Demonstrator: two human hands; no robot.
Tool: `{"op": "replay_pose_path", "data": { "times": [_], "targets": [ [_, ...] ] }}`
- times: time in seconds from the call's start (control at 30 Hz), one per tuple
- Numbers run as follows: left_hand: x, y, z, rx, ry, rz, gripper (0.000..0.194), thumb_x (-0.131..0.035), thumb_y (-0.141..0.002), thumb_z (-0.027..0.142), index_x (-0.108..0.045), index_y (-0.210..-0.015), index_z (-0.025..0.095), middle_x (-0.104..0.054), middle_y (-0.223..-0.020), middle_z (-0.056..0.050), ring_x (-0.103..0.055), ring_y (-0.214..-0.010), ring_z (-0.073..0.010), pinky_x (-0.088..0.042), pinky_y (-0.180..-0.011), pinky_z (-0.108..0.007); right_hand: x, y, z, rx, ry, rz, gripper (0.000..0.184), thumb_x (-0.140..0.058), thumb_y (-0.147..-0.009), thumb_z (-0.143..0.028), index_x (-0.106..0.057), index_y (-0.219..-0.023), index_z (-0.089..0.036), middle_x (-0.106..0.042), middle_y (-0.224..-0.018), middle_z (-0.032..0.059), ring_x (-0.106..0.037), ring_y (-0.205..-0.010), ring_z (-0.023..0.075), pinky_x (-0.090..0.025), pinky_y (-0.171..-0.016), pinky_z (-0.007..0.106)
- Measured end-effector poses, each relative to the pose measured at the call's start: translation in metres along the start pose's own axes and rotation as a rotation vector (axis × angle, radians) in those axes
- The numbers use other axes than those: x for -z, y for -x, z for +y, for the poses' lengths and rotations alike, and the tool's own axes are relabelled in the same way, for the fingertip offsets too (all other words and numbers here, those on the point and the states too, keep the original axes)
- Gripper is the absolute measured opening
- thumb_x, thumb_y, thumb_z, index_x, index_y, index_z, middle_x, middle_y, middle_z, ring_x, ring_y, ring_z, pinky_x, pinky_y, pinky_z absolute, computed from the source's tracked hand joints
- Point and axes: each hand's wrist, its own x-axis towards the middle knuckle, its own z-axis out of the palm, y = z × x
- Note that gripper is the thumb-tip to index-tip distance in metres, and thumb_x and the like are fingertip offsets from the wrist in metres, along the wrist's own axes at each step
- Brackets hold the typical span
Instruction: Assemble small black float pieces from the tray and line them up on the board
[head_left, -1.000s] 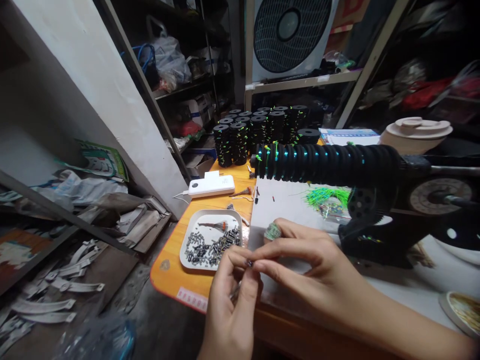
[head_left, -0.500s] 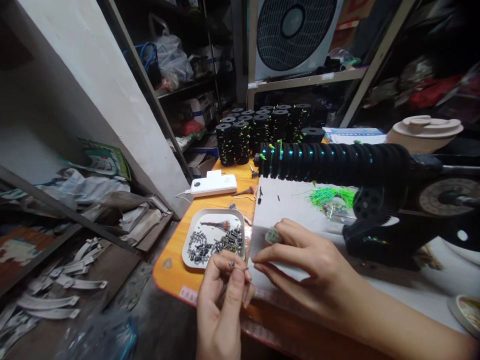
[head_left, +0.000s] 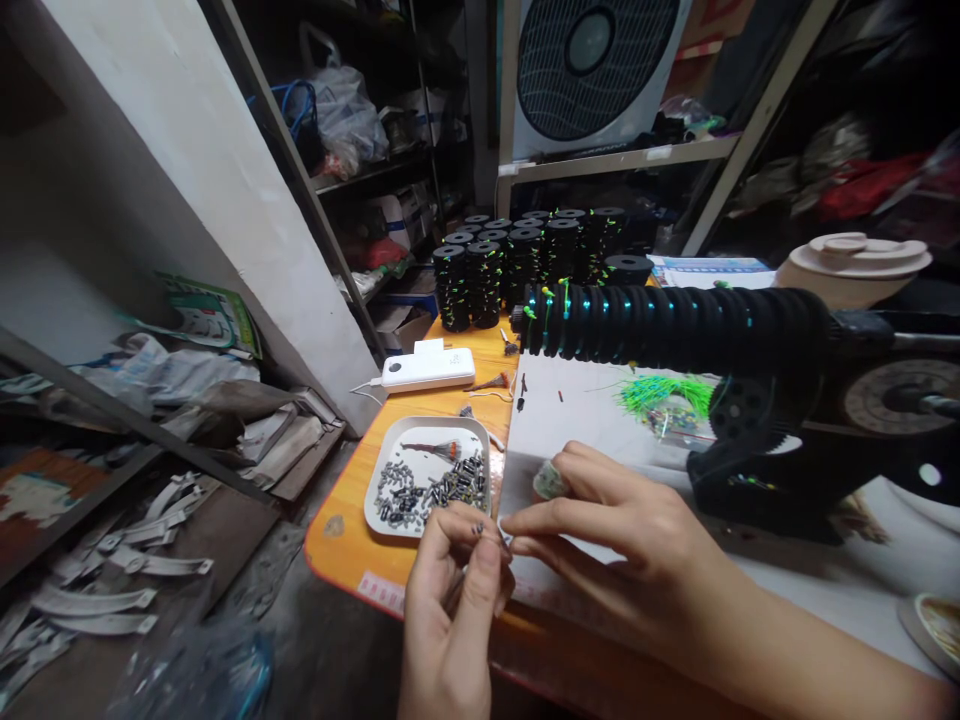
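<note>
My left hand (head_left: 459, 610) is closed in a pinch, a small dark metal-looking piece (head_left: 480, 528) showing at its fingertips. Close against it, my right hand (head_left: 619, 530) brings thumb and forefinger together at a thin dark end that sticks out of the left fingers. What exactly lies between the right fingertips is too small to name. A pale green lump (head_left: 550, 481) shows by the curled fingers of my right hand; whether it is held or worn I cannot tell. Just behind my left hand is a white tray (head_left: 373, 505) with many small dark metal pieces and an orange-tipped brush (head_left: 442, 450).
A black ribbed roller (head_left: 660, 325) with green and blue bits spans the right side above the white board. Behind stand several black spools (head_left: 484, 285). A white power bank (head_left: 429, 370), another brush (head_left: 491, 382) and bright green strands (head_left: 667, 397) lie on the table.
My left hand has shifted slightly right. My right thumb and forefinger, apart from the left hand before, now meet at the end of the small piece.
</note>
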Motion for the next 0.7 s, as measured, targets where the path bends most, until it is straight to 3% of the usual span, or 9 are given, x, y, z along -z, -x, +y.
{"op": "replay_pose_path", "data": {
  "times": [0.2, 0.3, 0.43, 0.57, 0.7],
  "targets": [
    [-0.001, 0.001, -0.003, -0.086, -0.095, -0.028, 0.019, -0.065, -0.092, 0.034, -0.059, -0.079, 0.021, -0.051, -0.078, 0.0, -0.047, -0.068, -0.012, -0.041, -0.061, -0.02, 0.003, -0.004, -0.002, -0.027, -0.028, -0.018, 0.016, -0.064, -0.089, -0.009, -0.075, -0.087, -0.021, -0.051, -0.066, -0.0006, -0.051, -0.063, 0.0121, -0.04, -0.054, 0.02],
    [0.001, -0.003, 0.002, -0.231, -0.243, 0.073, 0.019, -0.066, -0.091, 0.033, -0.058, -0.078, 0.021, -0.05, -0.076, 0.001, -0.048, -0.069, -0.013, -0.042, -0.063, -0.02, -0.001, -0.003, -0.003, -0.014, 0.013, -0.01, 0.016, -0.061, -0.086, -0.008, -0.069, -0.078, -0.019, -0.052, -0.067, -0.0004, -0.052, -0.063, 0.0125, -0.041, -0.054, 0.021],
    [0.009, -0.01, 0.009, -0.437, -0.386, 0.179, 0.016, -0.066, -0.091, 0.029, -0.057, -0.08, 0.022, -0.053, -0.078, 0.0, -0.051, -0.07, -0.0132, -0.045, -0.065, -0.02, -0.004, -0.003, -0.002, 0.023, 0.045, -0.024, 0.015, -0.057, -0.086, -0.005, -0.063, -0.082, -0.018, -0.054, -0.073, 0.0001, -0.051, -0.063, 0.0116, -0.042, -0.056, 0.021],
    [0.016, -0.016, 0.01, -0.475, -0.39, 0.14, 0.014, -0.065, -0.092, 0.027, -0.056, -0.082, 0.022, -0.053, -0.08, 0.001, -0.052, -0.068, -0.0125, -0.047, -0.06, -0.02, -0.004, -0.001, 0.0, 0.043, 0.051, -0.052, 0.015, -0.055, -0.087, -0.005, -0.059, -0.084, -0.019, -0.053, -0.075, -0.0003, -0.05, -0.064, 0.0118, -0.04, -0.057, 0.021],
    [0.019, -0.021, 0.018, -0.599, -0.224, 0.211, 0.011, -0.067, -0.091, 0.022, -0.056, -0.086, 0.022, -0.053, -0.076, 0.002, -0.049, -0.065, -0.0112, -0.045, -0.057, -0.019, 0.002, -0.002, 0.002, 0.023, 0.084, -0.018, 0.015, -0.052, -0.085, -0.004, -0.055, -0.084, -0.019, -0.049, -0.074, -0.0009, -0.048, -0.064, 0.0118, -0.039, -0.057, 0.022]
  ]
}}
